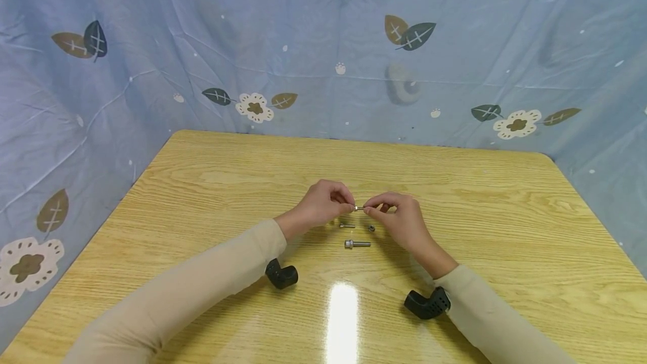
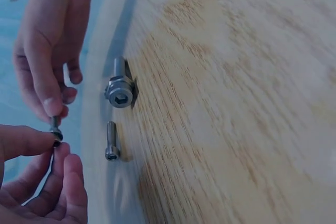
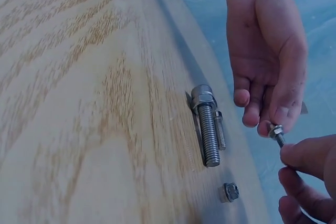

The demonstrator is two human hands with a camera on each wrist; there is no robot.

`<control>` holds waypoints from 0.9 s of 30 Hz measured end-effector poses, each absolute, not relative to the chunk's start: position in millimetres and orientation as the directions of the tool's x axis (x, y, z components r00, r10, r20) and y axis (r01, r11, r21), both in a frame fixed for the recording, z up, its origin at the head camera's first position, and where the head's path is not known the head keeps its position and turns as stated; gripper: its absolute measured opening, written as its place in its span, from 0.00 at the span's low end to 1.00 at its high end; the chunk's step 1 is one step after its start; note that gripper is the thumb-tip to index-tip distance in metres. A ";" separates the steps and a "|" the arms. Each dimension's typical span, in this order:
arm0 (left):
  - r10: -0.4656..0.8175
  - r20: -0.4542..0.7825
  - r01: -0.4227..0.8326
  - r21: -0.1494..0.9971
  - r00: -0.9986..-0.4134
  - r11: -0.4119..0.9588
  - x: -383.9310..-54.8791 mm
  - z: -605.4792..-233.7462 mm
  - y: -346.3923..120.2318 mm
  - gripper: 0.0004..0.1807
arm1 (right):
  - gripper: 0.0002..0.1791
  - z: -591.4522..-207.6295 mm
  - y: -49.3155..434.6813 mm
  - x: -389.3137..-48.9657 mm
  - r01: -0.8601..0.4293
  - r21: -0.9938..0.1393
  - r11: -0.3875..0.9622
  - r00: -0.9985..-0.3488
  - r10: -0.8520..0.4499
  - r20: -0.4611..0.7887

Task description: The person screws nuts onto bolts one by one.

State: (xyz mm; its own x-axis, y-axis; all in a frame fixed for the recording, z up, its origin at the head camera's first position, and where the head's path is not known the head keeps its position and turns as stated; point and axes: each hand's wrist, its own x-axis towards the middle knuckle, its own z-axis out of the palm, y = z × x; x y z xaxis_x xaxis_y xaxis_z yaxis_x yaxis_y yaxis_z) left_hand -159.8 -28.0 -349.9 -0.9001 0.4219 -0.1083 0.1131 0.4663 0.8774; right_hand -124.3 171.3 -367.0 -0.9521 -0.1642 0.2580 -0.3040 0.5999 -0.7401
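Note:
A small metal bolt point(image 1: 359, 208) is held level between both hands above the table. My left hand point(image 1: 326, 202) pinches its thicker end between thumb and fingertips. My right hand point(image 1: 399, 215) pinches the thin threaded end. A hexagonal collar point(image 3: 276, 130) shows by the left fingertips in the right wrist view; whether it is a nut or part of the head I cannot tell. Below the hands lie a small socket-head screw point(image 2: 112, 141), a small nut point(image 3: 230, 191) and a large socket-head bolt point(image 3: 208, 129) with a nut up against its head.
The wood-grain table point(image 1: 242, 173) carries these parts near its middle. A blue patterned cloth point(image 1: 323, 44) hangs behind it and along its sides. Black wrist devices point(image 1: 428, 303) hang below both sleeves, and a bright glare point(image 1: 342, 319) marks the front of the table.

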 end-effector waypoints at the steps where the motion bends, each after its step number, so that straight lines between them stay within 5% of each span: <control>1: 0.424 -0.109 0.117 0.874 -0.899 0.472 -160.6 -350.7 -27.5 0.02 | 0.04 -367.6 171.2 -124.7 -0.297 -0.741 0.602 -0.954 -0.162 0.251; 27: 0.460 -0.156 0.201 0.746 -0.874 0.635 -166.7 -351.8 -17.6 0.01 | 0.02 -383.6 169.2 -134.2 -0.250 -0.702 0.667 -0.968 -0.198 0.157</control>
State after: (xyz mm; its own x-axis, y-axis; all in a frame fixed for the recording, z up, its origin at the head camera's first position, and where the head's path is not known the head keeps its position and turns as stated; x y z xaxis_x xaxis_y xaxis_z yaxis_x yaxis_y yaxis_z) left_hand -166.7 -17.6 -351.8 -0.8740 0.4602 -0.1560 0.2010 0.6347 0.7462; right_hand -134.2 169.2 -383.6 -0.9677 -0.1978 0.1566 -0.2499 0.6666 -0.7022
